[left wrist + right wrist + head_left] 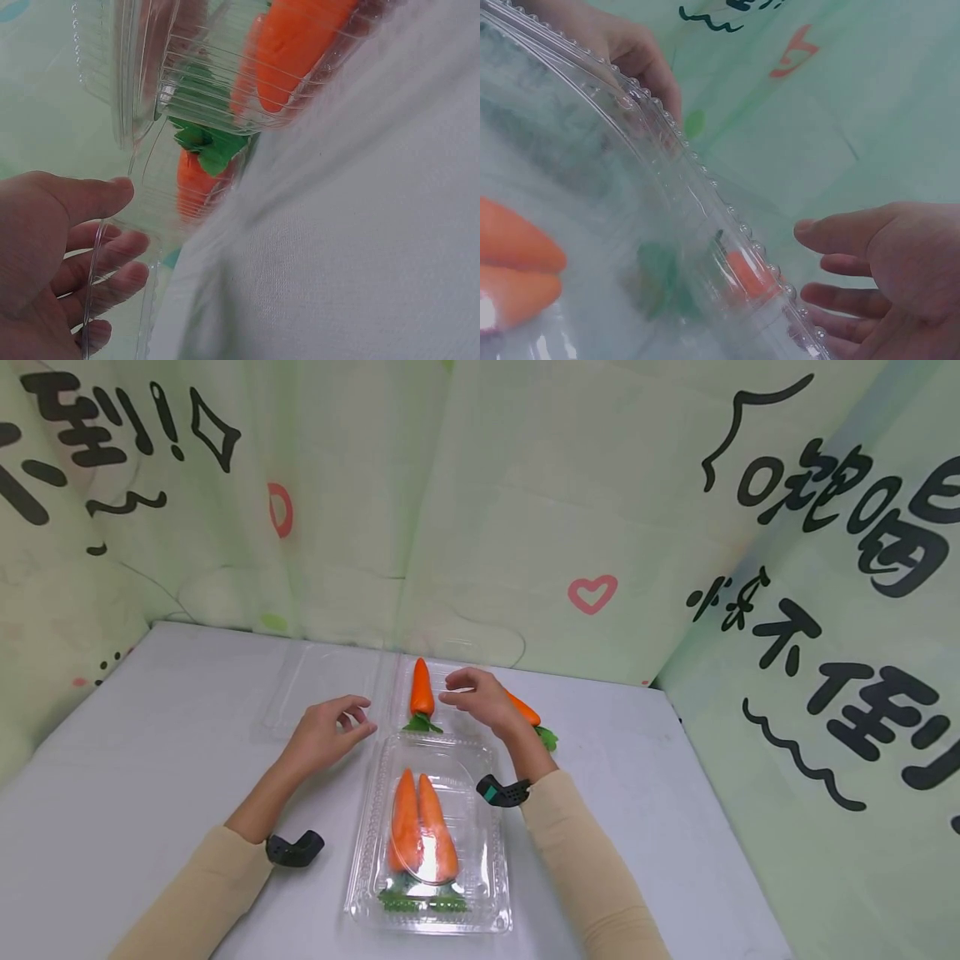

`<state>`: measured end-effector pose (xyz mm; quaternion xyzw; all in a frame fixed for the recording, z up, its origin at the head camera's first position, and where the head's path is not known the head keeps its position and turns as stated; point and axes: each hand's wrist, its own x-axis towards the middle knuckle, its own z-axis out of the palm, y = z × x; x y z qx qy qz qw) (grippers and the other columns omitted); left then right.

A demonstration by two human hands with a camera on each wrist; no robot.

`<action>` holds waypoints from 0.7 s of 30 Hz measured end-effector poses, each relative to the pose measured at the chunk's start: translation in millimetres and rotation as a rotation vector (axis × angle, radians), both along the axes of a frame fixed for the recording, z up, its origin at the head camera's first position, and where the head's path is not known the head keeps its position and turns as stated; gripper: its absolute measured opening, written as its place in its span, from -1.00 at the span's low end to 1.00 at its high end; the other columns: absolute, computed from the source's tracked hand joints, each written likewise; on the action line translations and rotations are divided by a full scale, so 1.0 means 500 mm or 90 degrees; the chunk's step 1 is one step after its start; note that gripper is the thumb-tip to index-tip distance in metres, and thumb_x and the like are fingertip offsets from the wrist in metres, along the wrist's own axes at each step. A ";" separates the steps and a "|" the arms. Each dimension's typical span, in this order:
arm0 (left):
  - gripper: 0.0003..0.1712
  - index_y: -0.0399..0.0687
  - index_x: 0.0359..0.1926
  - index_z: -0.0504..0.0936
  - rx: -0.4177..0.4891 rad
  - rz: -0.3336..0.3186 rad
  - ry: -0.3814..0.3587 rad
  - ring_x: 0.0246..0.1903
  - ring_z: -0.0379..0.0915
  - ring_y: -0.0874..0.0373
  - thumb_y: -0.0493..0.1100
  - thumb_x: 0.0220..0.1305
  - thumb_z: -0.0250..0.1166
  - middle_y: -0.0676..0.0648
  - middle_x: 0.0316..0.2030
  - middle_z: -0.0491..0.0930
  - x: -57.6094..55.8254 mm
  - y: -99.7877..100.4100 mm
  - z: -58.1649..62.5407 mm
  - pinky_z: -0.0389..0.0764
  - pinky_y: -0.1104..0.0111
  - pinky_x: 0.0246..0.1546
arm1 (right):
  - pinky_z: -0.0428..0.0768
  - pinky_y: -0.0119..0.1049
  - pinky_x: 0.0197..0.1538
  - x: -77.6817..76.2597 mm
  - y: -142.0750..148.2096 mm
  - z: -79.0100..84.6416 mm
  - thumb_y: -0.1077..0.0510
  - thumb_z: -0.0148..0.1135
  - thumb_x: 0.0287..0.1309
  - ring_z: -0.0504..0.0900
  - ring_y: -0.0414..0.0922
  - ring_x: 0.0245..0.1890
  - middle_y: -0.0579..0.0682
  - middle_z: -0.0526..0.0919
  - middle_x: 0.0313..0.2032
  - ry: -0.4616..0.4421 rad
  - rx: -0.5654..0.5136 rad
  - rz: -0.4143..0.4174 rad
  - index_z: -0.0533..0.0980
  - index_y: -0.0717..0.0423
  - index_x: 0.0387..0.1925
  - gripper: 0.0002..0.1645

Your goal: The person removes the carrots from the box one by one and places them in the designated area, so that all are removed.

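Note:
Closed over two carrots with green tops, a clear plastic clamshell box stands nearest the person. Behind it lies a second clear box, its lid folded out to the left and one carrot in it. The left hand, fingers loosely bent, hovers by the fold between that lid and box; the left wrist view shows clear plastic edges overlapping its fingers. Over the right side of the second box is the right hand, fingers relaxed, nothing in its grasp.
Another carrot lies right of the second box, partly hidden by the right arm. The white table meets a pale green curtain with printed black characters at the back and sides. Dark bands sit on both wrists.

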<state>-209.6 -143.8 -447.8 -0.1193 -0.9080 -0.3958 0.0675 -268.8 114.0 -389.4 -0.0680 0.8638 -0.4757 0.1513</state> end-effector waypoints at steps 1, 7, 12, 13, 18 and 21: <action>-0.51 -0.21 0.10 0.57 0.000 0.000 0.000 -0.32 0.53 0.08 -0.08 0.21 0.36 -0.12 -0.24 0.69 0.000 0.000 0.000 0.54 0.34 -0.30 | 0.56 -0.12 0.19 0.000 -0.001 0.000 0.09 0.29 0.22 0.55 0.04 0.11 0.15 0.52 0.19 0.001 -0.002 0.001 0.47 0.12 0.13 -0.53; -0.51 -0.22 0.10 0.57 0.002 0.000 -0.004 -0.32 0.52 0.08 -0.08 0.21 0.36 -0.13 -0.24 0.69 0.001 0.000 -0.001 0.55 0.35 -0.30 | 0.57 -0.14 0.18 -0.004 -0.008 -0.002 0.09 0.27 0.23 0.55 0.03 0.11 0.14 0.53 0.18 -0.007 0.007 0.002 0.44 0.18 0.18 -0.47; -0.52 -0.22 0.10 0.57 0.002 0.001 -0.001 -0.32 0.52 0.08 -0.08 0.21 0.36 -0.13 -0.24 0.69 0.001 0.000 -0.001 0.55 0.34 -0.29 | 0.58 -0.17 0.16 -0.010 -0.012 -0.007 0.08 0.27 0.23 0.56 0.01 0.10 0.10 0.55 0.16 -0.010 0.019 0.002 0.42 0.20 0.21 -0.44; -0.52 -0.22 0.10 0.57 0.001 0.001 0.000 -0.32 0.52 0.08 -0.08 0.21 0.36 -0.13 -0.24 0.69 0.001 0.000 -0.001 0.55 0.34 -0.29 | 0.59 -0.17 0.16 -0.011 -0.013 -0.008 0.09 0.27 0.23 0.56 0.01 0.10 0.10 0.55 0.15 -0.010 0.019 0.002 0.42 0.20 0.21 -0.45; -0.51 -0.21 0.11 0.56 -0.005 0.002 -0.002 -0.31 0.53 0.08 -0.07 0.21 0.36 -0.12 -0.24 0.69 0.001 0.000 0.000 0.56 0.33 -0.28 | 0.59 -0.17 0.15 -0.014 -0.018 -0.009 0.10 0.27 0.23 0.56 0.02 0.11 0.12 0.55 0.15 -0.021 0.015 0.002 0.42 0.22 0.20 -0.45; -0.51 -0.22 0.11 0.56 -0.005 0.001 -0.005 -0.31 0.53 0.07 -0.06 0.22 0.35 -0.13 -0.23 0.69 0.002 0.001 0.002 0.57 0.32 -0.28 | 0.59 -0.17 0.15 -0.015 -0.022 -0.008 0.09 0.28 0.22 0.56 0.02 0.11 0.13 0.55 0.16 -0.033 0.017 0.000 0.42 0.22 0.20 -0.44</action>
